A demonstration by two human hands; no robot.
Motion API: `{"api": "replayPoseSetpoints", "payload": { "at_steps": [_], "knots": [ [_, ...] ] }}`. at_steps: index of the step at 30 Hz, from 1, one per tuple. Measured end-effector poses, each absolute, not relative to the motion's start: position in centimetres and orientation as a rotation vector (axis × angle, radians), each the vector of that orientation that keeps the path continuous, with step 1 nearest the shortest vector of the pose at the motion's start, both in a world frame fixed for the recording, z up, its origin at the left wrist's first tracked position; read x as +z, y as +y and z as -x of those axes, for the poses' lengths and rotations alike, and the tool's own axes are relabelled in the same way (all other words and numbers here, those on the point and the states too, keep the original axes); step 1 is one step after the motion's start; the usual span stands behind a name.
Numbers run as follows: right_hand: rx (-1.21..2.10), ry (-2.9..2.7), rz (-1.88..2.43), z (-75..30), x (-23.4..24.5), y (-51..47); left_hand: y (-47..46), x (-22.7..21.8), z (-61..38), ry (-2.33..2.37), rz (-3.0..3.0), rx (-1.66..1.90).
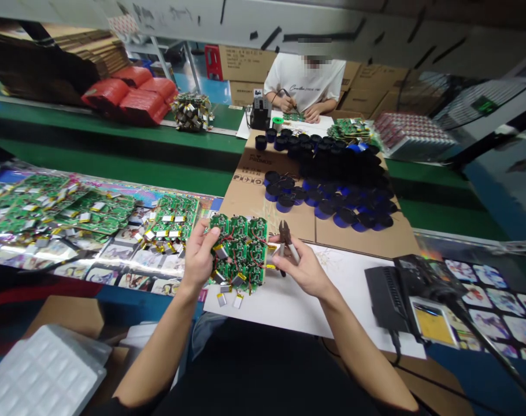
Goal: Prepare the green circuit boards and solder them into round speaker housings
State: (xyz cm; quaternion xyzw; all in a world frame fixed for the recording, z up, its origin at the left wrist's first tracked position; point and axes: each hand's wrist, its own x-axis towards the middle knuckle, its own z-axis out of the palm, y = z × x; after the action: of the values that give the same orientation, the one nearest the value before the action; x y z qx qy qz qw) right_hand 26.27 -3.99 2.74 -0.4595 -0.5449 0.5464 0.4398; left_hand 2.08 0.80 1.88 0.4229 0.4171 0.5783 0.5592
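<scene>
In the head view, a cluster of green circuit boards (pixel 239 251) wired to small pouch cells (pixel 220 251) is clamped at its edge by the left hand (pixel 197 257), above a white sheet (pixel 332 294). Diagonal cutters (pixel 286 240) are gripped by the right hand (pixel 300 268), just beside the boards. A white moulded foam tray (pixel 41 375) lies at lower left, its contents unclear.

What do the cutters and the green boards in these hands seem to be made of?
The cutters look like dark steel with pale plastic grips, judging by the metal head. The boards look like green-coated circuit board, with a glossy solder mask and soldered parts; the base material can't be seen.
</scene>
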Motion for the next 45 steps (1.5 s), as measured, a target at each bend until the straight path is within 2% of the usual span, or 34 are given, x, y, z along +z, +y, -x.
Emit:
{"api": "replayPoseSetpoints", "payload": {
  "at_steps": [8, 12, 17, 24, 45],
  "knots": [
    [0.829, -1.729, 1.260, -25.8, 5.8, -4.5, 1.0, 0.6, -1.6, 1.076, -1.378, 1.648],
    [0.879, -1.832, 1.062, -26.3, 7.4, -5.4, 1.4, 0.9, -2.6, 1.054, -1.178, 1.756],
    [0.786, -1.821, 1.295, -28.3, 7.4, -4.8, 2.0, 2.6, -3.6, 0.930, -0.950, 1.716],
    [0.754, -2.046, 1.384, -28.3, 6.9, -4.6, 2.1, 2.9, -3.9, 0.847, -0.963, 1.652],
    [0.784, -2.059, 1.456, -28.1, 5.7, -4.7, 1.5, 2.6, -3.5, 0.938, -0.952, 1.593]
  ]
}}
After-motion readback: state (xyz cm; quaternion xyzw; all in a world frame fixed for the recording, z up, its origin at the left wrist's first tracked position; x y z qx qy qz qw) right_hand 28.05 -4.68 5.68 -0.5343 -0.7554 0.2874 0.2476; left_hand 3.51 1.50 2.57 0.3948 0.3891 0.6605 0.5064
